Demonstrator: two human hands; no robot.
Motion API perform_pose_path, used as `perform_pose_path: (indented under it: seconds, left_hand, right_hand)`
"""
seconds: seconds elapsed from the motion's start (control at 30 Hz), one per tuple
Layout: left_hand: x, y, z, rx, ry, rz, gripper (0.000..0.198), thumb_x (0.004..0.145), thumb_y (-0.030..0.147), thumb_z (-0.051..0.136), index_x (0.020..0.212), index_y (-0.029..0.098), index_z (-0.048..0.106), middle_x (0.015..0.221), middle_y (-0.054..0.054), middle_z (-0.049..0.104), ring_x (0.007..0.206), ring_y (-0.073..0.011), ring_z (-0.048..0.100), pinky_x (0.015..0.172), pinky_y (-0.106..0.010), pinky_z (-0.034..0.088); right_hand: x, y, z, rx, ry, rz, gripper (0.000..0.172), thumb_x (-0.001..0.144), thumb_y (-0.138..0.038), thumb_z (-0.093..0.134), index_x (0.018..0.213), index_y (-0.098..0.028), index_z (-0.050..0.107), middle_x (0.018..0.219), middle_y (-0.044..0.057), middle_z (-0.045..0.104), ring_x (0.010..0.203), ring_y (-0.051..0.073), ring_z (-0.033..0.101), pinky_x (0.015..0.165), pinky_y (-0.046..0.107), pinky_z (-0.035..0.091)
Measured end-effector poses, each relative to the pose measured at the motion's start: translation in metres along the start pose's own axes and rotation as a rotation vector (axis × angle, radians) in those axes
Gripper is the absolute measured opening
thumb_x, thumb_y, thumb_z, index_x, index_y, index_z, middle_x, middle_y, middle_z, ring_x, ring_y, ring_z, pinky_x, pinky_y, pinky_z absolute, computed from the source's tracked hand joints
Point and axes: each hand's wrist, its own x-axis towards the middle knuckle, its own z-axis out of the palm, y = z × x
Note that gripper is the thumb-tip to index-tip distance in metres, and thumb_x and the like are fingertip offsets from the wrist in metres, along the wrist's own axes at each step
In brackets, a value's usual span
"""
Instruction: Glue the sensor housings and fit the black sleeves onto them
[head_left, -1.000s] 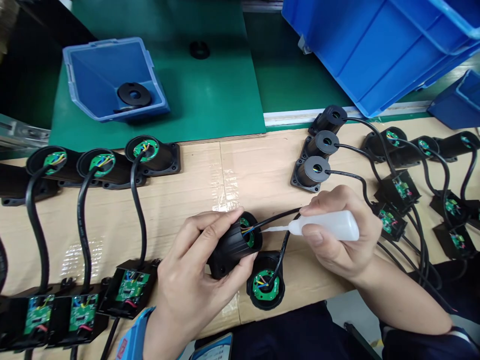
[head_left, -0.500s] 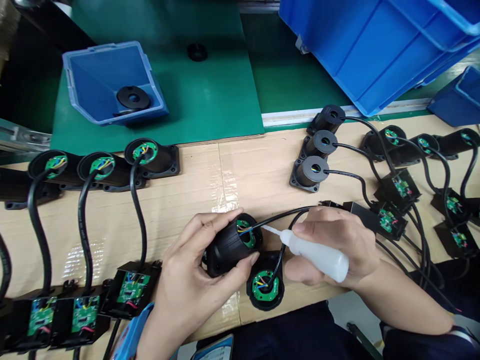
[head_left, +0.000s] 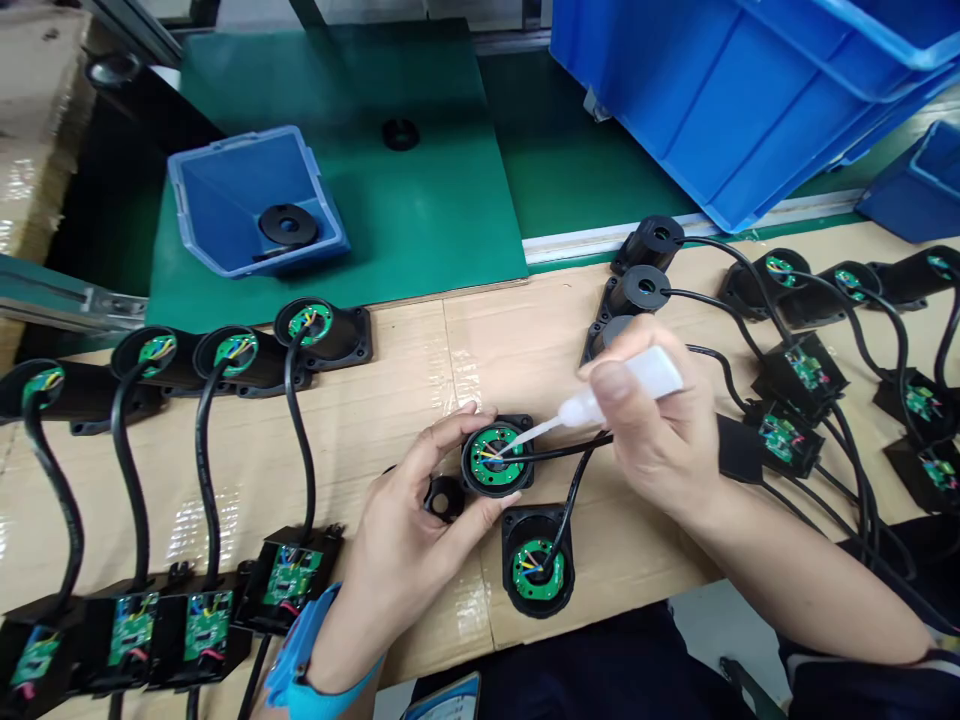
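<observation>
My left hand (head_left: 427, 530) grips a black cylindrical housing (head_left: 499, 488) by its sides, thumb in front and fingers behind. Its open end faces up at me, showing a round green circuit board (head_left: 480, 470) with coloured wires and a black cable running right. In my right hand (head_left: 664, 430) is a white squeeze bottle (head_left: 652, 372), tilted, its thin nozzle reaching down to the wires at the board's centre. Whether any liquid comes out cannot be made out. Just below stands a second housing (head_left: 566, 590), also with a board and cable. A small black round part (head_left: 444, 498) lies beside my left hand.
Several wired housings (head_left: 341, 335) line the left, their cables leading to black boxes with circuit boards (head_left: 289, 577). More housings (head_left: 645, 288) and cables lie at right. A small blue bin (head_left: 240, 200) holds black discs; a large blue crate (head_left: 675, 90) stands at the back right.
The held housing has turned from lying tilted to facing up at me. The bottle has risen and swung, its nozzle now over the board's centre. The view has shifted slightly.
</observation>
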Motion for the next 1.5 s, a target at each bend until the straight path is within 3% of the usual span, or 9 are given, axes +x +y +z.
perform_pose_path:
  seconds: [0.23, 0.57, 0.73, 0.97, 1.2, 1.27, 1.37, 1.43, 1.5]
  left_hand:
    - [0.0, -0.003, 0.003, -0.083, -0.009, -0.026, 0.056, 0.086, 0.031, 0.08, 0.137, 0.033, 0.056, 0.141, -0.005, 0.064, 0.139, -0.0259, 0.058, 0.119, -0.045, 0.049]
    - [-0.001, -0.004, 0.005, -0.127, 0.003, -0.037, 0.064, 0.081, 0.029, 0.085, 0.138, 0.037, 0.057, 0.143, -0.001, 0.064, 0.139, -0.0235, 0.058, 0.12, -0.038, 0.048]
    - [-0.001, -0.005, 0.005, -0.147, -0.007, -0.031, 0.062, 0.082, 0.029, 0.084, 0.136, 0.038, 0.057, 0.141, 0.001, 0.065, 0.139, -0.0213, 0.058, 0.12, -0.036, 0.047]
    - [0.003, -0.003, 0.005, -0.133, -0.017, -0.024, 0.057, 0.083, 0.031, 0.083, 0.134, 0.034, 0.058, 0.142, -0.004, 0.065, 0.139, -0.0253, 0.058, 0.12, -0.045, 0.047]
    - [0.021, -0.012, 0.007, 0.019, -0.054, 0.041, 0.054, 0.09, 0.038, 0.075, 0.138, 0.028, 0.053, 0.145, -0.008, 0.063, 0.137, -0.0279, 0.059, 0.118, -0.049, 0.049]
    - [0.021, -0.007, -0.001, 0.147, -0.046, 0.082, 0.057, 0.092, 0.041, 0.072, 0.144, 0.029, 0.049, 0.148, -0.008, 0.061, 0.14, -0.0288, 0.057, 0.118, -0.05, 0.049]
    - [0.01, 0.01, -0.021, 0.355, 0.129, 0.188, 0.056, 0.097, 0.041, 0.066, 0.147, 0.027, 0.045, 0.15, -0.009, 0.058, 0.143, -0.0292, 0.054, 0.118, -0.05, 0.049]
    - [-0.004, 0.019, -0.037, 0.483, 0.263, 0.257, 0.039, 0.099, 0.037, 0.062, 0.135, 0.025, 0.054, 0.141, -0.009, 0.065, 0.135, -0.0277, 0.06, 0.113, -0.046, 0.052]
    - [-0.019, 0.019, -0.05, 0.612, 0.297, 0.302, 0.019, 0.101, 0.034, 0.059, 0.117, 0.023, 0.06, 0.124, -0.007, 0.072, 0.123, -0.0265, 0.067, 0.104, -0.043, 0.055]
  right_hand:
    - [-0.002, 0.004, 0.003, 0.044, -0.148, 0.019, 0.028, 0.093, -0.037, 0.076, 0.079, -0.021, 0.059, 0.065, -0.008, 0.054, 0.054, 0.005, 0.048, 0.049, 0.02, 0.037]
    - [-0.005, 0.007, 0.003, 0.09, -0.187, 0.107, 0.031, 0.089, -0.039, 0.081, 0.079, -0.021, 0.058, 0.065, -0.008, 0.05, 0.056, 0.006, 0.045, 0.051, 0.02, 0.036]
    - [-0.006, 0.01, 0.003, 0.044, -0.139, 0.079, 0.031, 0.09, -0.043, 0.078, 0.081, -0.021, 0.058, 0.064, -0.008, 0.051, 0.055, 0.006, 0.045, 0.05, 0.02, 0.034]
    - [-0.001, 0.009, 0.003, 0.044, -0.037, 0.083, 0.034, 0.093, -0.046, 0.073, 0.077, -0.022, 0.056, 0.065, -0.007, 0.053, 0.056, 0.008, 0.048, 0.053, 0.022, 0.039]
    - [0.009, 0.021, -0.006, 0.3, 0.166, 0.289, 0.041, 0.085, -0.059, 0.078, 0.086, -0.023, 0.058, 0.07, -0.005, 0.063, 0.053, 0.007, 0.052, 0.048, 0.02, 0.041]
    - [0.015, 0.021, -0.009, 0.307, 0.161, 0.33, 0.04, 0.081, -0.057, 0.083, 0.094, -0.024, 0.064, 0.079, -0.003, 0.069, 0.061, 0.009, 0.059, 0.053, 0.02, 0.047]
    - [0.031, 0.02, -0.008, 0.232, 0.079, 0.331, 0.039, 0.083, -0.052, 0.081, 0.11, -0.026, 0.07, 0.095, 0.0, 0.073, 0.082, 0.012, 0.068, 0.069, 0.024, 0.055]
    - [0.048, 0.025, -0.001, 0.161, 0.002, 0.285, 0.038, 0.088, -0.048, 0.076, 0.118, -0.027, 0.069, 0.107, 0.001, 0.073, 0.098, 0.015, 0.069, 0.083, 0.028, 0.057]
    - [0.07, 0.036, 0.012, 0.096, -0.063, 0.196, 0.033, 0.092, -0.041, 0.072, 0.12, -0.027, 0.066, 0.117, 0.001, 0.072, 0.111, 0.017, 0.067, 0.097, 0.032, 0.055]
